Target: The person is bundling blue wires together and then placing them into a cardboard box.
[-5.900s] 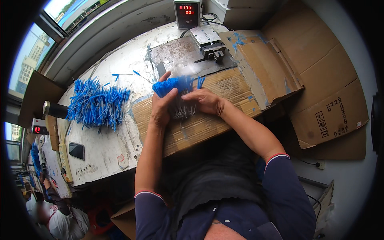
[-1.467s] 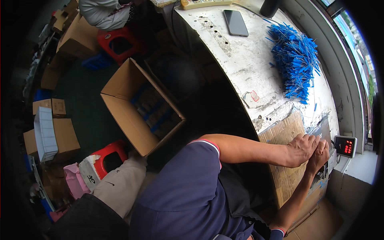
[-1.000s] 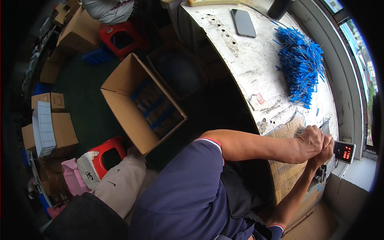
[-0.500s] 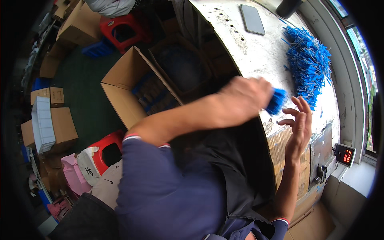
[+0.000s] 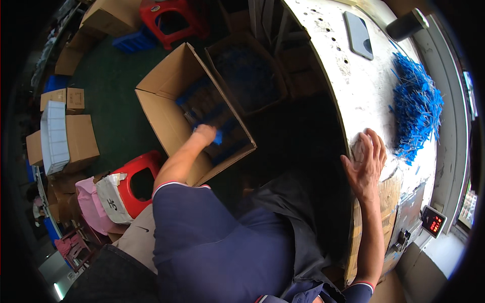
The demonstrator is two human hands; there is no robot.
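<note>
My left hand reaches down into an open cardboard box on the floor at my left. Its fingers are closed round a small bundle of thin blue strips. Rows of similar blue bundles lie in the box, partly in shadow. At the near edge of the worn white table, my right hand lies palm down, fingers spread, holding nothing. Beyond it is a large loose heap of thin blue strips; pale, wire-like bits show among them.
A phone and a dark cylinder are on the table's far part. Behind the open box stands a second carton with blue pieces. Red stools, more cartons and a digital display surround the workplace.
My left hand has carried the blue bundle from the table's edge down left into the box. My right hand has dropped from a raised position to lie on the table. The view has shifted.
</note>
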